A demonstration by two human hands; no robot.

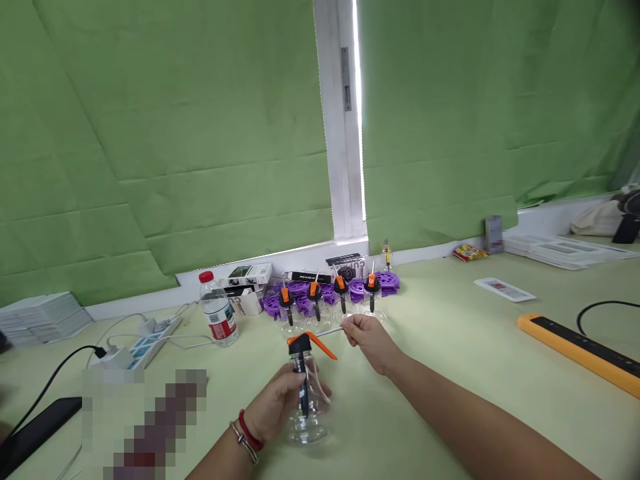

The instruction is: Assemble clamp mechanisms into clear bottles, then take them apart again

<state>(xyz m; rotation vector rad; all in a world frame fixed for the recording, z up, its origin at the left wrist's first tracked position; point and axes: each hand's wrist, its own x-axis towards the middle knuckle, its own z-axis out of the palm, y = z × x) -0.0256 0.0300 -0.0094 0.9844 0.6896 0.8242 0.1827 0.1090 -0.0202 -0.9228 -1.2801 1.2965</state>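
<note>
I have my left hand (273, 407) wrapped around a clear oil can (307, 400), its grip clamped on the body, which stands upright on the counter (450, 333). The can carries a black cap with an orange lever (320, 343). My right hand (367, 340) sits just beyond the can, its grip pinched together on the thin metal spout (330, 331) that runs out from the cap. Farther back from the can stands a row of four like cans (327, 303), with purple parts (300, 297) behind them. A water bottle (217, 310) stands left of the row.
</note>
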